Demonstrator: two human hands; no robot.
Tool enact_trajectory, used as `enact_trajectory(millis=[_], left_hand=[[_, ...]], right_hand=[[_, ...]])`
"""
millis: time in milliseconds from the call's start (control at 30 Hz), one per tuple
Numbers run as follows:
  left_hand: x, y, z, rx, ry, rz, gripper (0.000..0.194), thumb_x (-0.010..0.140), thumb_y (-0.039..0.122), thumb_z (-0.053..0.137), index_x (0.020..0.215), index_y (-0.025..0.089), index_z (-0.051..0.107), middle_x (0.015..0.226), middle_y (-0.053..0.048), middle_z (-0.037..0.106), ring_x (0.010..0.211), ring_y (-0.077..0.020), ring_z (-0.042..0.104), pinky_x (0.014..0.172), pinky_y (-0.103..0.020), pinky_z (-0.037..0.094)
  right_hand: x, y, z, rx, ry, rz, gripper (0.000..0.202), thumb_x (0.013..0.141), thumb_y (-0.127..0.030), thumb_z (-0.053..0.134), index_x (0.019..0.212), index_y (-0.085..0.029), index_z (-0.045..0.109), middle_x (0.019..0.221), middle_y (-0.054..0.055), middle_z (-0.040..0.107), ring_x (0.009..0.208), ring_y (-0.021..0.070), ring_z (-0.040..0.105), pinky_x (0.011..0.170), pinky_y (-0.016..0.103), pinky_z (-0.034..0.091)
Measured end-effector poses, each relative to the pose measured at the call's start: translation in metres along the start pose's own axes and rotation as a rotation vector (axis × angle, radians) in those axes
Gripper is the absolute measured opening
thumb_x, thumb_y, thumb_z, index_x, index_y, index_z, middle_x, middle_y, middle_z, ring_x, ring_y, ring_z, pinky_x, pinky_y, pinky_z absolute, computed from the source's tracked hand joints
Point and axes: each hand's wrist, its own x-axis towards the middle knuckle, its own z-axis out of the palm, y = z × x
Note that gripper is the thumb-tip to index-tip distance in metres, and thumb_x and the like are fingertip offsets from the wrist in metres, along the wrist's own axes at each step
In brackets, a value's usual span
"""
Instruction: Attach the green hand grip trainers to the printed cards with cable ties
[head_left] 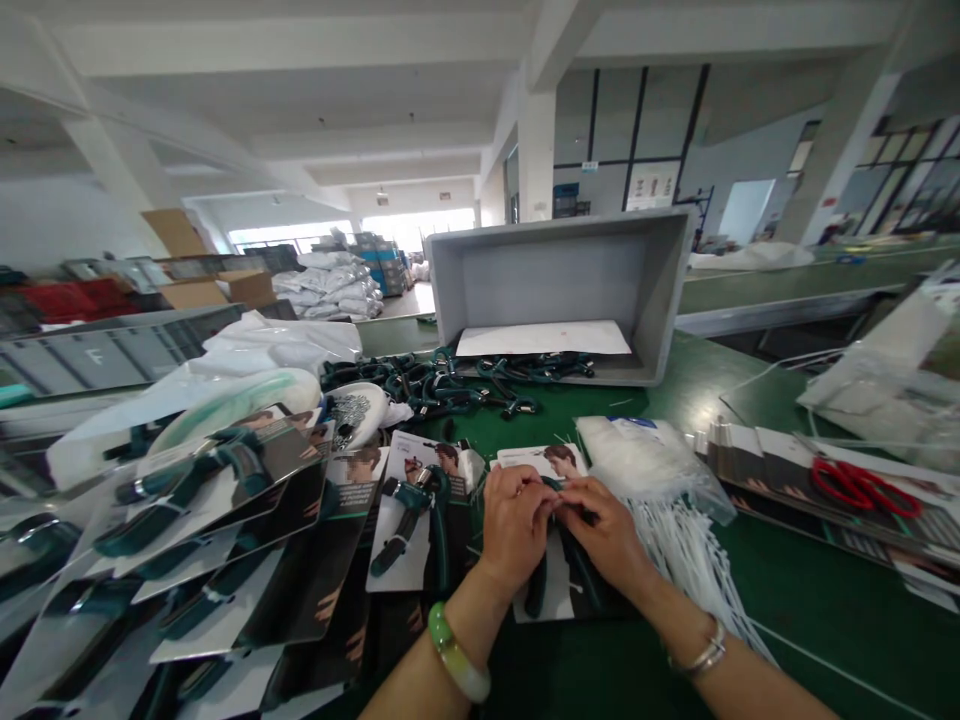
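My left hand (pixel 514 525) and my right hand (pixel 604 530) meet over a printed cardboard card (pixel 553 585), fingertips pinched close together. Beneath them, flat on that card, is a pair of dark green-handled pliers (pixel 586 572); its head is covered by my fingers. Whatever the fingertips grip there is hidden. Just left lies another card (pixel 388 530) with pliers (pixel 441 530) fixed on it by a white tie. Close to my right wrist, a bundle of white cable ties (pixel 694 560) fans out of a clear plastic bag (pixel 630 450).
Carded pliers (pixel 202 520) are heaped at the left. Loose pliers (pixel 427 380) lie before a tipped grey crate (pixel 555 275). A white dish (pixel 375 405) holds small metal parts. At the right, red scissors (pixel 862 487) rest on stacked cards (pixel 772 455).
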Motion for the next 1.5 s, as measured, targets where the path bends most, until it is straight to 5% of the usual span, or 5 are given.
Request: enact_trajectory(millis=[267,567,833,1100,1500], left_hand=[[0.001,0.010,-0.008,0.007,-0.022,0.268,0.022,0.081,0.013,0.045,0.074,0.022,0.064,0.083,-0.002,0.059,0.084,-0.0146,0.053,0.101,-0.040,0.028],[-0.027,0.002,0.001,0.014,-0.336,-0.345,0.027,0.079,0.026,0.051,0.105,0.024,0.058,0.105,-0.004,0.060,0.101,-0.0211,0.052,0.088,-0.035,0.041],[-0.020,0.005,0.006,0.024,-0.320,-0.480,0.021,0.078,0.038,0.055,0.096,0.029,0.062,0.103,0.000,0.062,0.101,-0.0211,0.052,0.084,-0.033,0.041],[-0.003,0.014,0.009,0.127,-0.364,-0.508,0.014,0.074,0.032,0.060,0.086,0.028,0.066,0.100,-0.002,0.060,0.096,-0.0227,0.055,0.078,-0.035,0.042],[-0.057,0.019,-0.029,-0.101,0.179,-0.398,0.029,0.081,0.026,0.051,0.109,0.019,0.054,0.110,-0.011,0.050,0.100,-0.0222,0.051,0.085,-0.039,0.043]], right_hand=[[0.017,0.004,-0.007,-0.296,-0.288,-0.016,0.017,0.072,-0.019,0.054,0.086,-0.018,0.064,0.102,0.010,0.058,0.102,0.0239,0.051,0.088,0.039,0.041],[0.002,-0.001,-0.016,-0.285,-0.241,-0.189,0.022,0.086,-0.024,0.045,0.079,-0.019,0.065,0.084,0.006,0.064,0.082,0.0175,0.057,0.077,0.031,0.045],[-0.012,-0.015,-0.022,-0.583,-0.486,-0.344,0.022,0.079,-0.011,0.043,0.071,-0.017,0.062,0.074,0.006,0.061,0.075,0.0182,0.053,0.064,0.028,0.042],[-0.013,-0.011,-0.025,-0.364,-0.320,-0.328,0.024,0.087,-0.019,0.039,0.073,-0.018,0.059,0.072,0.006,0.058,0.074,0.0163,0.052,0.066,0.028,0.042],[-0.015,-0.035,-0.053,-0.502,-0.671,-0.307,0.018,0.075,-0.019,0.054,0.091,-0.022,0.064,0.114,0.008,0.054,0.105,0.0245,0.048,0.086,0.039,0.041]])
